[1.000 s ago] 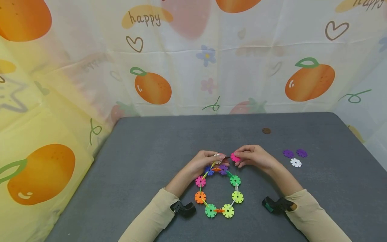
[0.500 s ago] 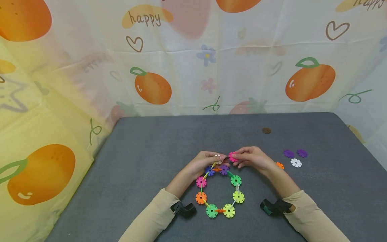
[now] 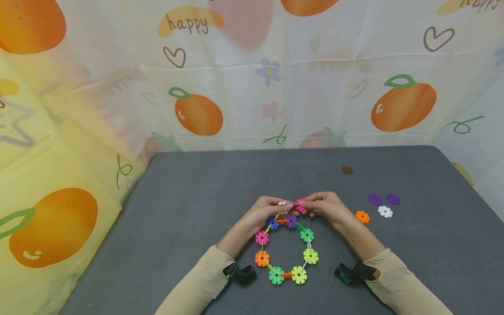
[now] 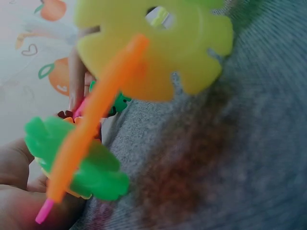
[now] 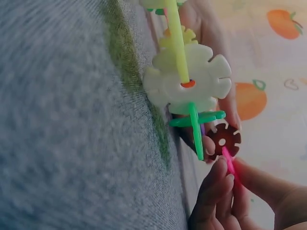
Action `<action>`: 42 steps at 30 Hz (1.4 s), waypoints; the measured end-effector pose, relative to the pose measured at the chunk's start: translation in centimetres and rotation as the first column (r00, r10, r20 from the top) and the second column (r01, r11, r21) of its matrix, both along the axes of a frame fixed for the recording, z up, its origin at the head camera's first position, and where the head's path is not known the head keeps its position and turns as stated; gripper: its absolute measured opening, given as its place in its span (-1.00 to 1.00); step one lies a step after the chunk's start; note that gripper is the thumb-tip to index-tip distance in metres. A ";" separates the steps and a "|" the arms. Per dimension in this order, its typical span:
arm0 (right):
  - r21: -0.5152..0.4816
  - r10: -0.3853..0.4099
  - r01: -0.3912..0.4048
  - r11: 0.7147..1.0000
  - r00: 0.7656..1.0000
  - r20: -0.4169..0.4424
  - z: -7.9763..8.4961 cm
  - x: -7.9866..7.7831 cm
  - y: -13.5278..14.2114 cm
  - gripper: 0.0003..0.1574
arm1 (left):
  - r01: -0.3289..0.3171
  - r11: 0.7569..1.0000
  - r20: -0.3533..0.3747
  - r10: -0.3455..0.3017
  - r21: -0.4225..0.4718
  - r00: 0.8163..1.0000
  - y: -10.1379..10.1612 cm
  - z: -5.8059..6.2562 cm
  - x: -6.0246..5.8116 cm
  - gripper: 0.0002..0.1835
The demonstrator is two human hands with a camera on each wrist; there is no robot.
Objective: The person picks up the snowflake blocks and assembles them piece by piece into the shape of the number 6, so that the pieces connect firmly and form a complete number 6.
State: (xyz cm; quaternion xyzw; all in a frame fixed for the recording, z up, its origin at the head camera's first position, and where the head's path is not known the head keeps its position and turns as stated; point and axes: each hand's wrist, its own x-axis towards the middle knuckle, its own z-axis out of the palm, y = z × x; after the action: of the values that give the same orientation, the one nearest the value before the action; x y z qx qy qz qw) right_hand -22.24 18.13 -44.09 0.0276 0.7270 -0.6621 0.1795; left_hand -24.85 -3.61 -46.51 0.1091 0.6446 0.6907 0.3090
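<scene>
Notched plastic building discs, joined edge to face, form a ring [image 3: 307, 235] in front of me; pink, orange, green, yellow and purple ones show in the head view. My left hand [image 3: 266, 210] holds the ring's far side, beside a white disc [image 3: 281, 204]. Its fingertips pinch a brown disc [image 5: 222, 139], plain in the right wrist view. Between thumb and fingers, my right hand [image 3: 326, 206] pinches a pink disc [image 3: 300, 205]. Seen edge-on in the right wrist view, that pink disc [image 5: 229, 162] meets the brown disc's lower edge.
Loose discs lie right of my right hand: an orange disc [image 3: 362, 216], a white disc [image 3: 385, 211] and two purple discs [image 3: 393, 199]. Farther back is a brown disc [image 3: 347, 170]. A patterned curtain [image 3: 236, 105] hangs behind the grey table [image 3: 197, 183].
My right hand has moved a little left, bringing the pink disc up to my left fingertips. The loose orange disc has come out from behind the right wrist. My left hand stays nearly still.
</scene>
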 end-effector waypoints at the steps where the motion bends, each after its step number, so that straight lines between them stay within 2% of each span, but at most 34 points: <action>1: -0.004 -0.001 0.001 1.000 1.000 0.001 0.0 0.0 0.0 -0.64 | -0.004 1.000 0.001 0.004 0.001 1.000 0.0 0.0 0.0 -0.67; 9: -0.051 0.075 -0.075 0.996 0.997 0.003 -0.3 -0.3 0.6 -0.58 | -0.034 0.998 -0.043 0.032 -0.049 0.999 -0.2 -0.1 -0.2 -0.62; 16: -0.062 0.130 -0.130 0.990 0.992 -0.009 -0.3 -0.8 1.5 -0.47 | -0.065 0.997 -0.028 0.064 -0.032 0.998 -0.2 0.0 -0.2 -0.68; 25: -0.009 0.230 -0.231 0.973 0.970 -0.076 0.2 -1.5 4.6 -0.41 | -0.085 0.995 -0.042 0.083 -0.058 0.996 -0.1 -0.2 -0.3 -0.67; 29: 0.013 0.241 -0.241 0.970 0.966 -0.094 0.4 -1.8 6.1 -0.39 | -0.088 0.994 -0.036 0.086 -0.063 0.996 0.0 -0.2 -0.4 -0.67; 32: 0.028 0.211 -0.209 0.978 0.971 -0.115 0.7 -1.9 7.1 -0.35 | -0.086 0.994 -0.030 0.085 -0.069 0.996 -0.1 -0.2 -0.4 -0.68; 34: 0.027 0.163 -0.161 0.987 0.979 -0.126 0.7 -2.0 7.6 -0.32 | -0.082 0.994 -0.031 0.080 -0.071 0.996 -0.1 -0.2 -0.4 -0.68; 39: -0.014 0.009 -0.011 1.000 0.990 -0.138 0.6 -2.0 8.5 -0.30 | -0.067 0.996 -0.024 0.065 -0.065 0.998 -0.2 -0.3 -0.4 -0.67; 42: -0.055 -0.091 0.084 0.995 0.986 -0.142 0.4 -2.0 9.0 -0.32 | -0.061 0.997 -0.027 0.059 -0.056 0.998 -0.2 -0.3 -0.4 -0.67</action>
State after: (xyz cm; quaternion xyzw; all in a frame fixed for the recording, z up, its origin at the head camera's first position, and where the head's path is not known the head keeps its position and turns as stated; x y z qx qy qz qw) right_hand -24.24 27.13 -43.64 0.0070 0.7197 -0.6873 0.0980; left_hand -25.27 -3.79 -46.85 0.0898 0.6709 0.6797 0.2827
